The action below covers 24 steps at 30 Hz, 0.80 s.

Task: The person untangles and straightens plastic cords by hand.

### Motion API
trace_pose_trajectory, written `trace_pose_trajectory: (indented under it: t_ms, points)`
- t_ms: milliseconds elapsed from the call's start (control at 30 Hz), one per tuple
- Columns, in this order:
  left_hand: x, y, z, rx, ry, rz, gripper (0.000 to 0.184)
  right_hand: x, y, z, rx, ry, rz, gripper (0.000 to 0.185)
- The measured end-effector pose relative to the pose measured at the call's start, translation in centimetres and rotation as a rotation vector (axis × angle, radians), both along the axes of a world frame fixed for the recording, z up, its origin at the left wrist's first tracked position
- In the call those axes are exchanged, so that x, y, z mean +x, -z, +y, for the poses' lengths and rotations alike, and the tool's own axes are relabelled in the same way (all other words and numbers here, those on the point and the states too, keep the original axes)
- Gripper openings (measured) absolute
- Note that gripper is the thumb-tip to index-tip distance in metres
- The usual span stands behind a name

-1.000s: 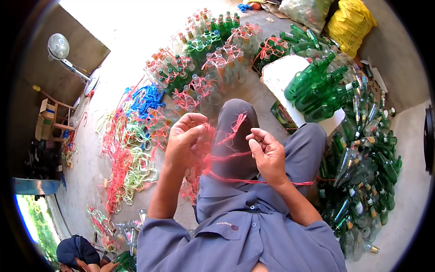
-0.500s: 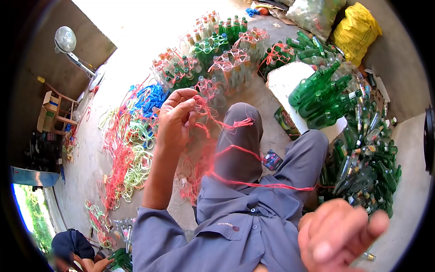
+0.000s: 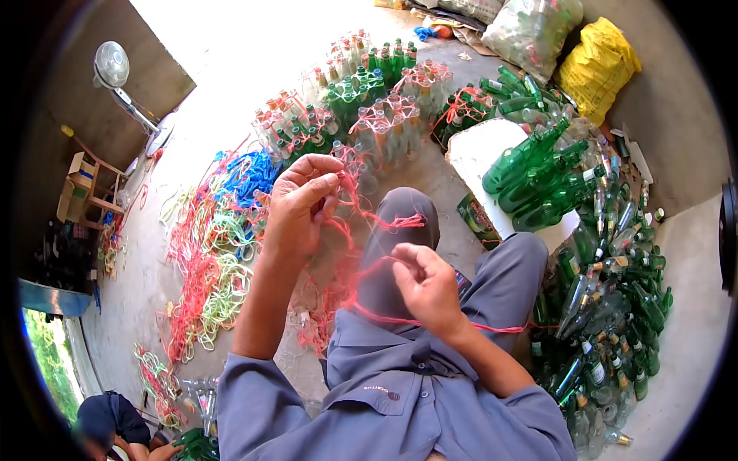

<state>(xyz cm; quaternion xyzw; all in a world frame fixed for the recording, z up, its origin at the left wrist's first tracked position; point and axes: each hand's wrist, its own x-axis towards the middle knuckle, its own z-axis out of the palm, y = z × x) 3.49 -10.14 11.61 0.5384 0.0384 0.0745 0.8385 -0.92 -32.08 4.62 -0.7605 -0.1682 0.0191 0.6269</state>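
My left hand (image 3: 301, 201) is raised in front of my left knee, its fingers pinched on a bunch of tangled red plastic string (image 3: 400, 222). Loops and loose ends of the string dangle to the right and below. Over my lap, my right hand (image 3: 432, 290) is closed, with thumb and forefinger on a strand running from the same tangle. Another red strand (image 3: 492, 329) lies across my thighs toward the right. Part of the string between my knees is blurred.
Tied bundles of bottles (image 3: 384, 127) stand ahead. Heaps of red, green and blue string (image 3: 219, 265) lie left. Green bottles (image 3: 530, 184) rest on a white board (image 3: 480, 146), beside a large bottle pile (image 3: 615, 307). Another person (image 3: 115, 422) bends at lower left.
My right hand has come from the lower right up and inward over my lap, closing on a red strand. My left hand keeps its hold on the string, nearly still.
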Motion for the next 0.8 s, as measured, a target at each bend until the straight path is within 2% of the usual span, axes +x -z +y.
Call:
trace_pose_trajectory:
  t_ms: [100,200,300,367,467,567,667,700,733,800]
  points:
    - [-0.3,0.5,0.1,0.019,0.035,0.002,0.014,0.9,1.2,0.3,0.057,-0.06,0.261,0.032]
    - [-0.2,0.9,-0.1,0.012,0.081,0.006,0.015,1.3,0.7,1.2,0.245,-0.158,0.414,0.038]
    - [-0.1,1.4,-0.5,-0.008,0.096,0.013,0.016,1.8,1.2,2.0,0.362,-0.193,0.454,0.035]
    - [0.1,2.5,-0.1,-0.02,0.123,0.017,0.017,2.0,0.7,1.3,0.294,-0.244,0.493,0.028]
    - [-0.1,2.9,-0.3,0.227,0.01,0.052,0.019,2.5,0.2,0.1,0.293,-0.248,0.522,0.017]
    - [-0.7,5.1,-0.7,0.39,-0.026,0.056,0.021,3.2,-0.4,-1.2,0.386,-0.197,0.63,0.015]
    - [-2.5,6.8,-2.9,0.333,-0.027,0.115,0.022,4.0,-0.2,-1.7,0.49,-0.146,0.699,0.017]
    - [-3.4,6.6,-3.5,0.247,0.047,0.186,0.024,4.2,0.2,-1.9,0.528,-0.137,0.714,0.017]
    - [-3.8,7.6,-4.1,0.357,0.028,0.113,0.025,4.3,0.5,-2.0,0.564,-0.128,0.733,0.017]
    - [-5.2,8.6,-4.8,0.31,0.1,0.172,0.025,4.4,0.4,-2.1,0.584,-0.156,0.759,0.017]
